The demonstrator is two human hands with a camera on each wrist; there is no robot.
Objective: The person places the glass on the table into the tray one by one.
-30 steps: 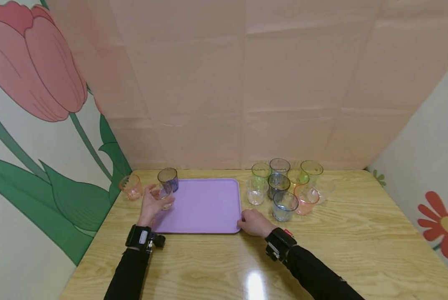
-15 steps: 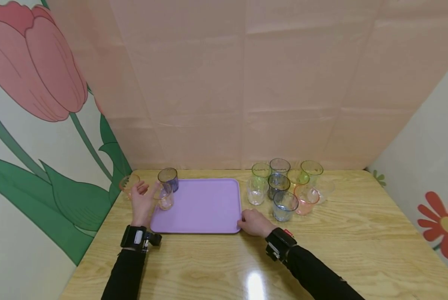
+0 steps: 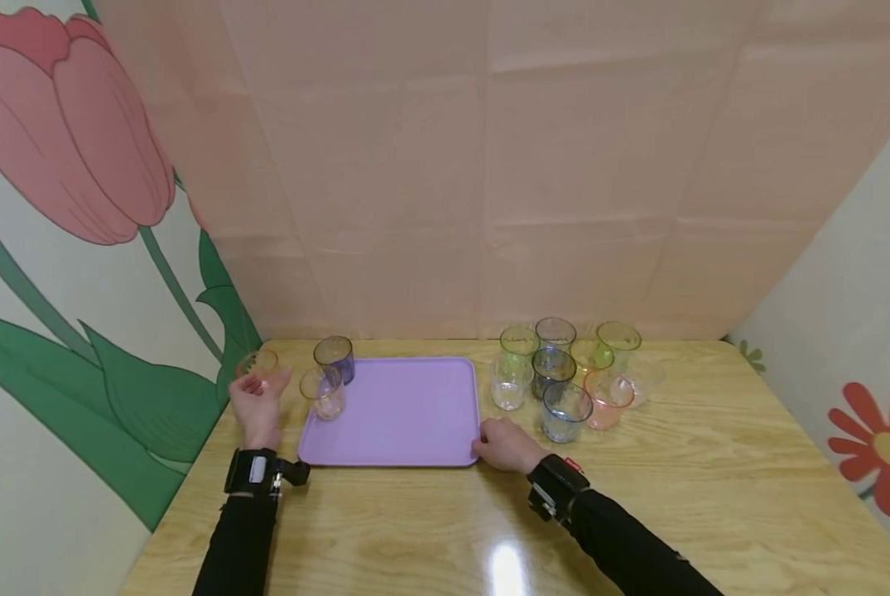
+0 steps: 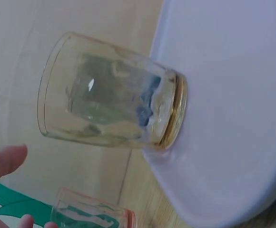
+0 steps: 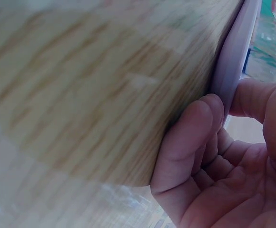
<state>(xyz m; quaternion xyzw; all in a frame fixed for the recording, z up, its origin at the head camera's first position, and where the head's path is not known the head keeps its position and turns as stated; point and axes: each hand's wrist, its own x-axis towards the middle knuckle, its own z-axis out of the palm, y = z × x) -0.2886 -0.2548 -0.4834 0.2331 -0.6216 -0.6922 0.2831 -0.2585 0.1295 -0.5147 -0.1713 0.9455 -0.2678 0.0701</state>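
Note:
A lilac tray (image 3: 407, 414) lies on the wooden table. My right hand (image 3: 509, 444) holds its front right corner; in the right wrist view the thumb lies on one side of the tray's rim (image 5: 228, 69) and curled fingers on the other. My left hand (image 3: 257, 407) is at a pinkish-orange glass (image 3: 260, 361) left of the tray, thumb spread away and the glass partly hidden behind the fingers. A pale yellow glass (image 4: 109, 95) stands upright at the tray's left end. Just behind it stands a purple-blue glass (image 3: 334, 362) at the tray's back left corner.
Right of the tray several tinted glasses stand close together, among them a blue glass (image 3: 566, 414), a clear glass (image 3: 510, 389) and an orange-pink glass (image 3: 608, 401). A pinkish sheet (image 3: 482, 207) rises at the table's back edge, with painted walls on both sides.
My left hand has let go of the pale yellow glass, which stays on the tray, and has moved left to the pinkish-orange glass. My right hand has stayed at the tray corner.

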